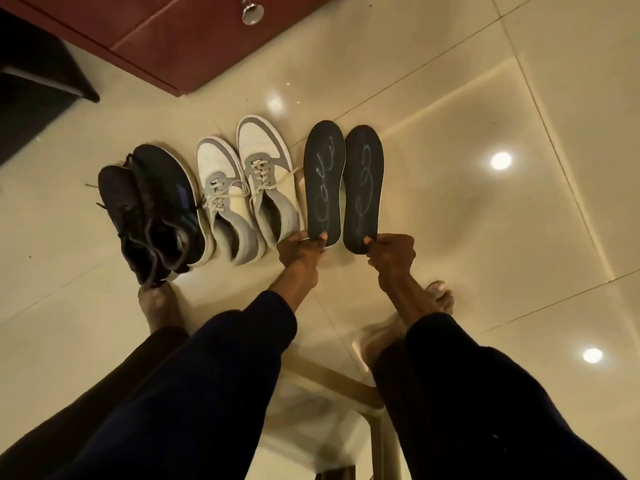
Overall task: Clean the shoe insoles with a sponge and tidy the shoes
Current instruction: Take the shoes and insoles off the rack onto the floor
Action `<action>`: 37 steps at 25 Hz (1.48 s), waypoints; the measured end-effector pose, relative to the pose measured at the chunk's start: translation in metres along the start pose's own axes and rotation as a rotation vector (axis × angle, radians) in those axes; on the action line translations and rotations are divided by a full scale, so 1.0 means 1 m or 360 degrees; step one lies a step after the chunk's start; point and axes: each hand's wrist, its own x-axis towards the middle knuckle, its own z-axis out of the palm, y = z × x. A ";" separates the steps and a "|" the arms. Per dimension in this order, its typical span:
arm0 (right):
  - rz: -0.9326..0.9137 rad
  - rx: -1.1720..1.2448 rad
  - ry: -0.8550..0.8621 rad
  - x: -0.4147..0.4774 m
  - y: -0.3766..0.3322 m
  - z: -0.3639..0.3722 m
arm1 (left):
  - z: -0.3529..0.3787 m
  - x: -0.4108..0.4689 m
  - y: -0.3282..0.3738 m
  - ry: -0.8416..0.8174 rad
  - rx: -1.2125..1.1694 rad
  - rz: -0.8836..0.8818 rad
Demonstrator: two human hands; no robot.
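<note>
- Bare floor (502,237) spreads wide to the right of the right insole (363,181).
- Only a thin gap parts it from the left insole (323,178).
- Pale shoes (249,188) sit just beside the left insole; black shoes (156,209) press against them.
- A strip of floor runs between the shoe toes and the brown cabinet (166,46).

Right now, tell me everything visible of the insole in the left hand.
The insole is flat, dark and foot-shaped, with pale looping lines along its face and a light rim at the heel. The left hand pinches its heel end, thumb on top; the toe points away. It sits between the white and grey shoe and the second insole, close to both. Whether it touches the floor is unclear.
</note>
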 end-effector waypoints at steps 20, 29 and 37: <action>-0.0354 0.0074 -0.0263 -0.163 -0.120 0.015 | -0.152 -0.075 0.096 -0.0486 -0.0318 0.0193; -0.0444 0.0089 -0.0633 -0.319 -0.222 0.155 | -0.317 -0.073 0.222 -0.0393 -0.0872 0.0251; -0.0504 -0.0090 -0.0969 -0.448 -0.300 0.348 | -0.520 -0.011 0.337 -0.0078 -0.1290 0.0320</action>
